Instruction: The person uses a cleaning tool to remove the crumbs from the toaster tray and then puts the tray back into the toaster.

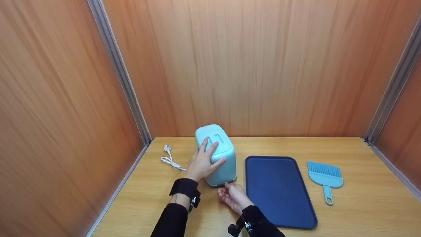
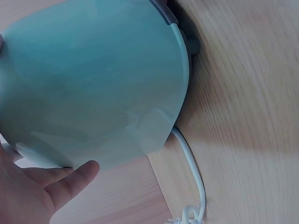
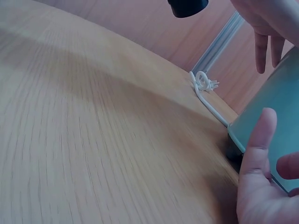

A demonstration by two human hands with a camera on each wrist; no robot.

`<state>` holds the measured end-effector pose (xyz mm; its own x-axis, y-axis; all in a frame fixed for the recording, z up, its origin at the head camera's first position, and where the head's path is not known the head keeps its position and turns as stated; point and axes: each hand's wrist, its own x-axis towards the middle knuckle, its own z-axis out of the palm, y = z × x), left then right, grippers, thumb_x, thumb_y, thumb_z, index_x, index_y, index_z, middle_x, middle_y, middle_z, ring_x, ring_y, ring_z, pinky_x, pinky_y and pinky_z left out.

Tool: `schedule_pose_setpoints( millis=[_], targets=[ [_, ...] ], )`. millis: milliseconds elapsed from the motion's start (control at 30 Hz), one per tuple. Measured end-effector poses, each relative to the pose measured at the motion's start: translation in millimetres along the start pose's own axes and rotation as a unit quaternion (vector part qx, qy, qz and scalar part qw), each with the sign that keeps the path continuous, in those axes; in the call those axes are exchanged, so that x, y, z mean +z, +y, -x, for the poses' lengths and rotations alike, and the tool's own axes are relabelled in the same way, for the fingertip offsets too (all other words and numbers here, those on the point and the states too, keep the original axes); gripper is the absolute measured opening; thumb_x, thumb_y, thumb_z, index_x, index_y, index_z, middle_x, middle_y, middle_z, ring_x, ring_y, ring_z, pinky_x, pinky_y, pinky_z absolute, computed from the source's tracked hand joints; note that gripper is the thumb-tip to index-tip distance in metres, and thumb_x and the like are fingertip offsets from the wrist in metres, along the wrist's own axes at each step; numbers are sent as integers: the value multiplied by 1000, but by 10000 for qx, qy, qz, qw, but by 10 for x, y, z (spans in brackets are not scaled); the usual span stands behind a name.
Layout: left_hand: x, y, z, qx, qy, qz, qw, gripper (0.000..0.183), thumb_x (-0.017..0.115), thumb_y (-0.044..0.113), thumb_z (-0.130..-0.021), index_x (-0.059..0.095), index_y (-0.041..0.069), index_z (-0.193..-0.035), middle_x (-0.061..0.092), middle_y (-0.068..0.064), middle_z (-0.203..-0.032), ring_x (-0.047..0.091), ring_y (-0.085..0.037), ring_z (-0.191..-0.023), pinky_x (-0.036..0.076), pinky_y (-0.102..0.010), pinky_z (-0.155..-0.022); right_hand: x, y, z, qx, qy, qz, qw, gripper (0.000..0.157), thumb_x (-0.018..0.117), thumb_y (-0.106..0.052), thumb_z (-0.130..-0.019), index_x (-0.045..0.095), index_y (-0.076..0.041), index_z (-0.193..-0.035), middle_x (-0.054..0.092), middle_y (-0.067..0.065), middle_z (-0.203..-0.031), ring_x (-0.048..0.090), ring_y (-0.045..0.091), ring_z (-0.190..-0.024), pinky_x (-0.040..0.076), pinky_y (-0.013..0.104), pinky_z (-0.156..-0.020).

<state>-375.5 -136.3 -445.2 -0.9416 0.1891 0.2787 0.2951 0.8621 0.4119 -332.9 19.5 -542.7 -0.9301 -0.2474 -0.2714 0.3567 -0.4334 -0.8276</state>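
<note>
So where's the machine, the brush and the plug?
Machine [image 2: 103, 84]: left wrist view, its side wall.
Brush [image 1: 325, 179]: head view, the body above its handle.
Plug [image 1: 167, 148]: head view, its white body.

Back panel [image 1: 246, 65]: glows palest around the middle, deepens to orange toward the sides.
Tabletop [image 1: 131, 204]: looks bright and warm in the head view, greyer and dimmer in both wrist views; carries a broad, soft shadow band across the right wrist view.
Light blue appliance [image 1: 224, 172]: shines softly; shows faint, smeary reflections in the left wrist view, possibly of the cord [image 2: 190, 158]; shades the tabletop beside its base.
Plug [image 1: 167, 148]: reads small and soft-edged.
</note>
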Motion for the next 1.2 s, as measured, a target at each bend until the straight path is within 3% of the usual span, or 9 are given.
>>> schedule_pose_setpoints(
  millis=[167,600,1200],
  targets=[
    [-4,-3,21,-28,24,-21,10000,79,58,75,-98,41,37,-165,18,-14,-180,28,-59,-158,42,-74,-115,40,46,6,-88,111,27,9999,22,35,-12,-117,39,7,-126,62,0,-76,61,6,-65,55,16,-65],
    [-46,21,87,-46,-81,2,10000,79,57,75,-98,38,39,-166,14,-13,-181,26,-57,-159,43,-73,-115,73,115,23,-215,313,119,9992,13,38,-16,-118,36,-5,-110,61,-1,-71,60,5,-61,53,15,-59],
    [-33,22,123,-5,-139,-6,9999,79,56,76,-98,38,39,-166,15,-14,-181,23,-58,-160,43,-74,-115,99,119,50,-159,557,370,9976,14,30,-10,-117,34,-3,-106,56,4,-74,58,7,-61,51,15,-59]
  ],
)
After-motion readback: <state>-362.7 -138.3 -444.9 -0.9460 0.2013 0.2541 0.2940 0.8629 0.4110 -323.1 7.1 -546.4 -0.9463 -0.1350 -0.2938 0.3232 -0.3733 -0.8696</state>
